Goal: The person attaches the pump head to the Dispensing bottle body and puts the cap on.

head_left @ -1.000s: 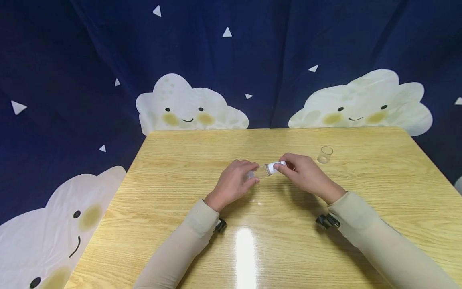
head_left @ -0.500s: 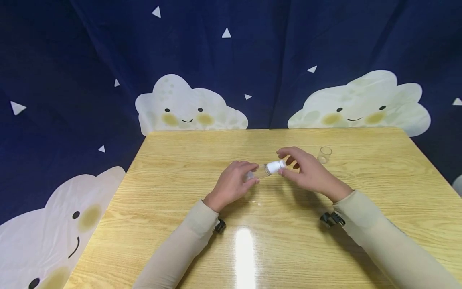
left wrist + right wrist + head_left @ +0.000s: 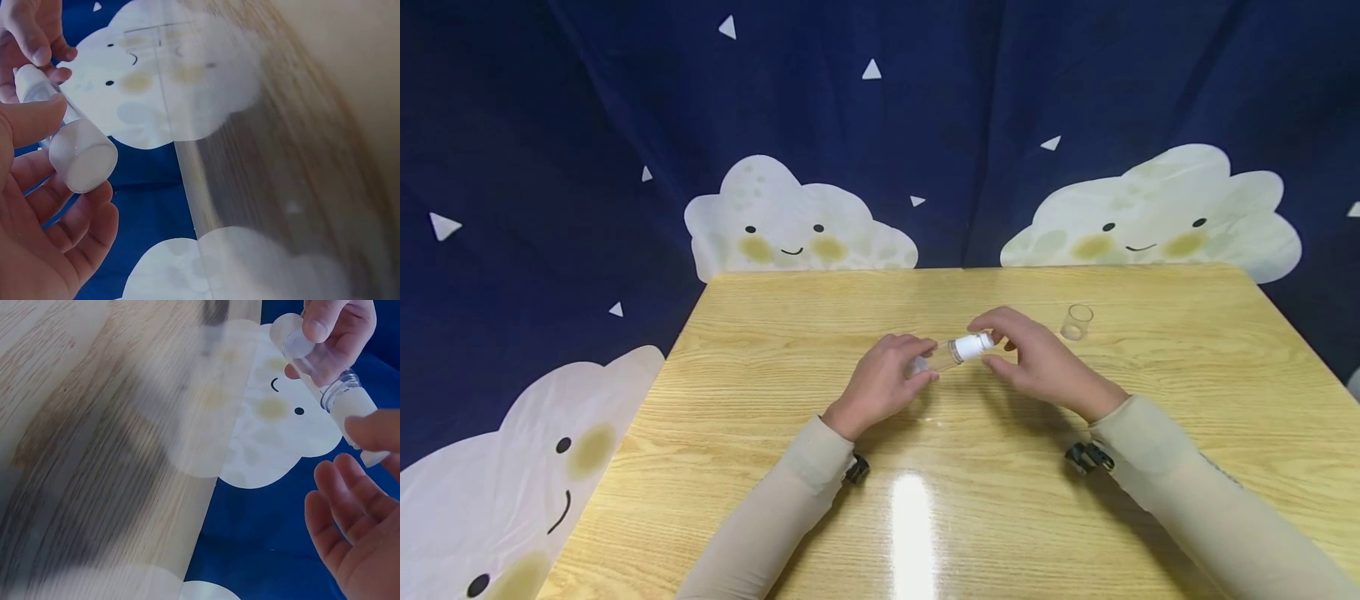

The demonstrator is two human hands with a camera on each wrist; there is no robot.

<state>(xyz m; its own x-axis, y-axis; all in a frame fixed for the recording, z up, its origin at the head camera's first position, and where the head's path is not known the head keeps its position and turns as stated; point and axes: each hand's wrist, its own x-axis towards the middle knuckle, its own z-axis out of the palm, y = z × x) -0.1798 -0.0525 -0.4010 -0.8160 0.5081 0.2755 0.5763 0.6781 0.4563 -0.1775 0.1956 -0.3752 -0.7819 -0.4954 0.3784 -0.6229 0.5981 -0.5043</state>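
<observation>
A small clear bottle (image 3: 945,357) with a white pump top (image 3: 972,346) is held tilted above the table, its top pointing right. My left hand (image 3: 883,379) grips the lower end between thumb and fingers; in the left wrist view the bottle's whitish base (image 3: 84,159) faces the camera. Around the white top, my right hand (image 3: 1041,358) has its fingers loosely bent and spread. In the right wrist view the right thumb (image 3: 375,431) overlaps the top, while the other fingers stand apart from it. Whether the thumb touches it is unclear.
A clear cylindrical cap (image 3: 1077,322) stands on the wooden table (image 3: 775,333), beyond the right hand. Behind the table hangs a dark blue curtain (image 3: 820,92) printed with smiling clouds. Light glares off the table's near part.
A second ago the right thumb and fingers pinched the white top; they have since loosened and spread, exposing more of it. The left hand and bottle stay nearly in place.
</observation>
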